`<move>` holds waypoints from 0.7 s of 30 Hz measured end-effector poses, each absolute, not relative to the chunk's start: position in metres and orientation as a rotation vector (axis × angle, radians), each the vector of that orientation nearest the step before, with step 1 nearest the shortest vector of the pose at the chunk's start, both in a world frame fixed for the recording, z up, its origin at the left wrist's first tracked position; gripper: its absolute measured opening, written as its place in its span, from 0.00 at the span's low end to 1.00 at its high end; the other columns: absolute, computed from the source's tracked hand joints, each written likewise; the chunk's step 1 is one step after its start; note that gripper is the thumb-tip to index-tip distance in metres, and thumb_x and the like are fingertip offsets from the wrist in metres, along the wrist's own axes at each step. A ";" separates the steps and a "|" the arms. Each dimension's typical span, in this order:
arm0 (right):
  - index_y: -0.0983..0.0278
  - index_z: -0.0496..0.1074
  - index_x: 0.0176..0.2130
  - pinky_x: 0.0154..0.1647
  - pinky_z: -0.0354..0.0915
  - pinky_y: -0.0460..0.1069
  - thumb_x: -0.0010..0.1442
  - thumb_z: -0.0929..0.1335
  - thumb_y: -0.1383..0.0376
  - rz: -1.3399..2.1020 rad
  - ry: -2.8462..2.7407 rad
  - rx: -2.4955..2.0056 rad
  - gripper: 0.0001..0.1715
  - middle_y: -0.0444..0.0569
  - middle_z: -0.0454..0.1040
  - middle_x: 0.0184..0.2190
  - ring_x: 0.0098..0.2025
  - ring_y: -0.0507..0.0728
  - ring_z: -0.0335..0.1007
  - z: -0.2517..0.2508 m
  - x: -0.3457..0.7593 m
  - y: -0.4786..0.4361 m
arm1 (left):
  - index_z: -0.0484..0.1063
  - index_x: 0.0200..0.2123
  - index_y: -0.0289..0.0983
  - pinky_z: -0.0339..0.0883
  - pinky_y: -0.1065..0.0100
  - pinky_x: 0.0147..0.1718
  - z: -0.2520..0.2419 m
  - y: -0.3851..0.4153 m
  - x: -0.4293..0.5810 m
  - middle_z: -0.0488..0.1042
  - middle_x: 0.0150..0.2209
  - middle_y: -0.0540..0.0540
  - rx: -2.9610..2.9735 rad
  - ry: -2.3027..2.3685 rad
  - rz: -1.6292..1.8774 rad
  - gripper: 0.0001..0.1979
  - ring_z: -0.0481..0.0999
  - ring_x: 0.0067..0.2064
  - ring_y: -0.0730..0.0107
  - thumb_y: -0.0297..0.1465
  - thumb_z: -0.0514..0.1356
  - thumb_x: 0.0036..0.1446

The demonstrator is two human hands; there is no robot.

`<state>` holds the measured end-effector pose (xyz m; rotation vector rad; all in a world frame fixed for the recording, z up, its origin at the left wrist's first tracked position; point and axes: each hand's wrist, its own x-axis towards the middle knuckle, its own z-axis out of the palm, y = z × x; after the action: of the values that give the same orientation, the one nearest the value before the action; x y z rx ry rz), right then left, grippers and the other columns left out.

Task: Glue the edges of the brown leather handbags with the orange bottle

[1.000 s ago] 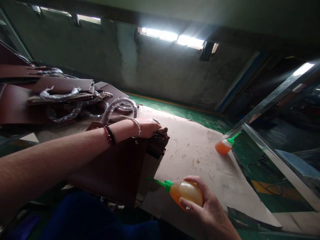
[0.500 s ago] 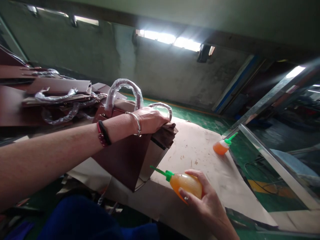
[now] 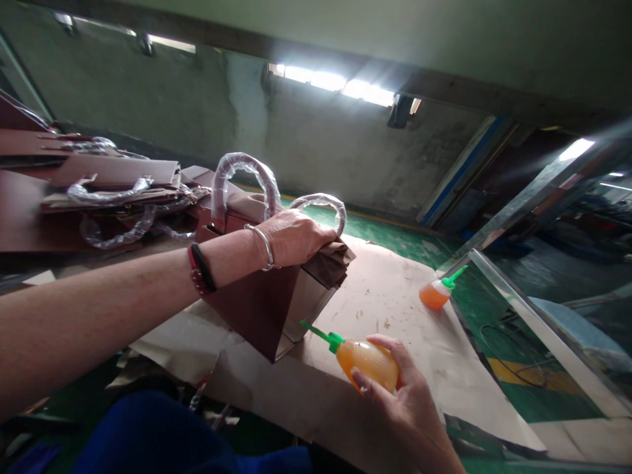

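Observation:
A dark maroon handbag stands tilted on the paper-covered table, its two handles wrapped in clear plastic. My left hand is closed on the bag's top edge, near the folded brown lining at its open side; the fingertips are partly hidden. In my right hand lies a squeeze bottle of orange liquid with a long green nozzle. That nozzle points left, toward the bag's pale side panel, with its tip close to the panel's lower part. Whether the tip touches it I cannot tell.
A second orange squeeze bottle stands at the table's right side. More maroon bags with wrapped handles are piled at the left. Brown paper covers the table, with small scraps on it. A metal frame borders the right.
The handbag has shifted slightly right and up with my left hand on it. My right hand and the bottle stay almost in place.

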<state>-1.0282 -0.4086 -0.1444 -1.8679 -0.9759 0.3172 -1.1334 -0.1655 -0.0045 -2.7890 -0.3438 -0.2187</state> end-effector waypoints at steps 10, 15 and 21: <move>0.60 0.66 0.46 0.36 0.71 0.52 0.55 0.70 0.53 0.122 -1.161 -1.906 0.23 0.49 0.71 0.39 0.37 0.58 0.73 -0.151 -1.017 -0.407 | 0.71 0.43 0.37 0.66 0.62 0.37 -0.016 -0.161 -1.137 0.76 0.34 0.42 -2.796 -0.321 -0.299 0.12 0.77 0.37 0.56 0.28 0.50 0.61; 0.59 0.66 0.47 0.41 0.70 0.54 0.57 0.69 0.53 -0.277 -1.266 -1.918 0.21 0.49 0.69 0.40 0.40 0.59 0.70 -0.137 -1.015 -0.404 | 0.72 0.45 0.39 0.66 0.62 0.35 -0.017 -0.159 -1.135 0.76 0.34 0.43 -2.792 -0.329 -0.296 0.13 0.77 0.36 0.57 0.29 0.50 0.61; 0.60 0.64 0.49 0.42 0.69 0.53 0.59 0.66 0.51 -0.479 -1.322 -1.953 0.23 0.51 0.68 0.42 0.44 0.60 0.69 -0.121 -1.016 -0.401 | 0.73 0.45 0.39 0.68 0.63 0.36 -0.018 -0.161 -1.134 0.76 0.34 0.42 -2.790 -0.359 -0.302 0.14 0.77 0.37 0.59 0.30 0.50 0.61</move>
<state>-1.0157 -0.4013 -0.1215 -1.9531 -1.3225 -0.4787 -1.1343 -0.1605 -0.0176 -2.7895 -0.3594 -0.3019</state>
